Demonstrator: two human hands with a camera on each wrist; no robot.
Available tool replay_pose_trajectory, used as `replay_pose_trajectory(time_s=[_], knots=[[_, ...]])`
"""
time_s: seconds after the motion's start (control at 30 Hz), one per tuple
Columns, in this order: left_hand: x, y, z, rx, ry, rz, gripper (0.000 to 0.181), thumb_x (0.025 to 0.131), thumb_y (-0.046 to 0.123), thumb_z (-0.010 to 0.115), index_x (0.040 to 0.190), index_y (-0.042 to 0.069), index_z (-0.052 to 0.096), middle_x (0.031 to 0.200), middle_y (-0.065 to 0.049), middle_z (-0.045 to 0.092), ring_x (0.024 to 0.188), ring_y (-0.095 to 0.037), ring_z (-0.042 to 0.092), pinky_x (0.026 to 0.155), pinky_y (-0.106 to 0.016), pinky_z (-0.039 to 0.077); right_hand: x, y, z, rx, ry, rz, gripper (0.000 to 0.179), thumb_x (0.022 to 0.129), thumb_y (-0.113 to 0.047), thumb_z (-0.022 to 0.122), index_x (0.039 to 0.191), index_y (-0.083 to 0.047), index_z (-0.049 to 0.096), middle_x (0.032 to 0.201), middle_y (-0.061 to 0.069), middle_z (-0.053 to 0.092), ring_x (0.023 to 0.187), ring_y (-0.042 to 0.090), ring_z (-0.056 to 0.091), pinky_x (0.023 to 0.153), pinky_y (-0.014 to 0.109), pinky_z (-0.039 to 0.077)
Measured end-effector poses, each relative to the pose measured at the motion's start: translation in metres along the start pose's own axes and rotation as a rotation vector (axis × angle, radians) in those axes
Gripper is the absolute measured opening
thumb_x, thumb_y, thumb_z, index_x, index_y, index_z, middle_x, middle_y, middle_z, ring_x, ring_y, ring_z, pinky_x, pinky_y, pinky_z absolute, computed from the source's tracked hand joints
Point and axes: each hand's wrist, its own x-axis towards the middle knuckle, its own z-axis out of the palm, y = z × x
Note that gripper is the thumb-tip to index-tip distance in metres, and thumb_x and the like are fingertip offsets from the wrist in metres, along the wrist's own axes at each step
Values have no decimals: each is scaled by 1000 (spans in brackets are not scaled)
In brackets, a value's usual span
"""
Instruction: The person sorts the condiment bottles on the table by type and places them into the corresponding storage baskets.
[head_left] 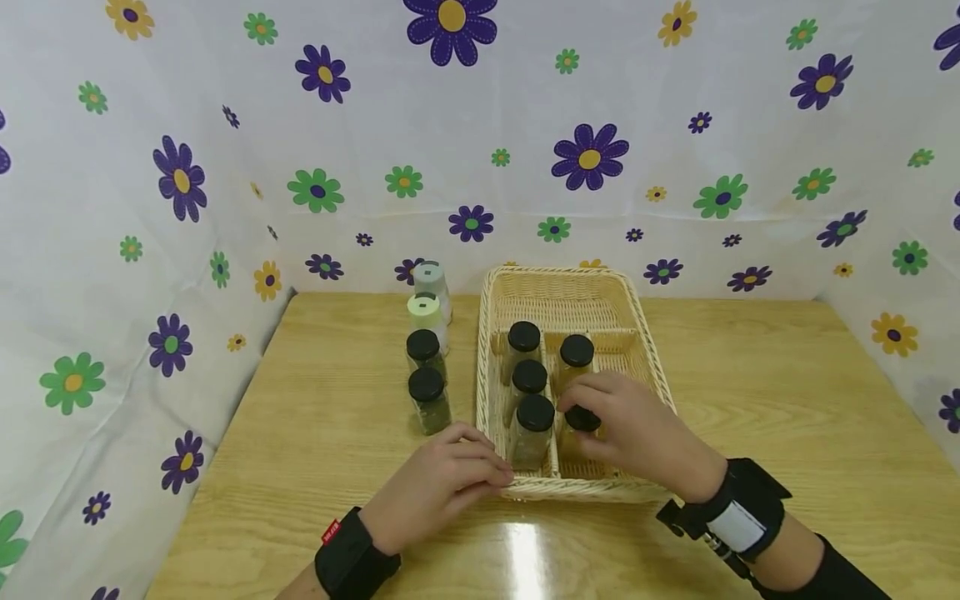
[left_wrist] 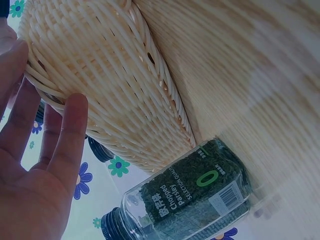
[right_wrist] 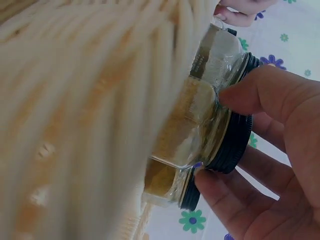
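Right fingers (head_left: 591,392) clamped round a yellowish-filled jar (right_wrist: 232,145) — five in the basket (head_left: 558,308), left fingers (head_left: 472,472) round its rim (head_left: 585,490).

A wood-grained desk (head_left: 750,400) across the frame's lower half carries a wicker basket (head_left: 558,313) right of centre, with two black-lidded jars (head_left: 432,412) and two pale-topped containers (head_left: 425,310) left of centre.

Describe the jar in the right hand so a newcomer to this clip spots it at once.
On the wooden table stands a wicker basket. To the right of its row of three jars, and in front of another black-lidded jar, is the nearer jar you want. Unlike its neighbours, it has the fingers of the right hand gripping it near its lid.
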Motion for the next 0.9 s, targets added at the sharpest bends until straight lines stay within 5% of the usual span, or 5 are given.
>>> replay_pose_trajectory(time_s=[0.2,0.37,0.53,0.77,0.9], knots=[[2,0,0,-2,0,10,15,91,17,73,104,24,77,110,15,72,109,-9,56,98,-25,47,-26,7,-8,-3,127,125,34,82,-26,83,110,-13,69,116,1,67,102,17,66,85,36,58],[2,1,-1,2,-10,-12,17,91,17,74,106,24,77,109,16,71,109,-8,56,99,-24,47,-65,19,-18,-144,178,338,17,90,-32,76,93,-17,67,75,-8,58,59,4,49,49,22,43],[3,1,-1,16,3,-7,17,90,17,74,105,24,77,107,16,71,110,-9,56,99,-26,48,-103,28,-18,-196,62,586,39,102,-40,57,69,-20,47,53,-9,30,45,7,25,44,22,17],[6,4,-11,65,90,37,16,89,18,76,105,23,76,110,10,72,108,-12,58,96,-24,48,-120,23,-3,-34,-132,737,52,109,-46,34,65,-18,41,54,-7,30,47,8,24,46,22,19],[5,-5,-34,168,248,-101,28,85,22,80,112,20,75,120,2,69,111,-20,57,92,-35,51,-118,22,1,-11,-153,756,52,110,-44,30,67,-16,41,55,-5,30,48,10,26,47,23,21]])
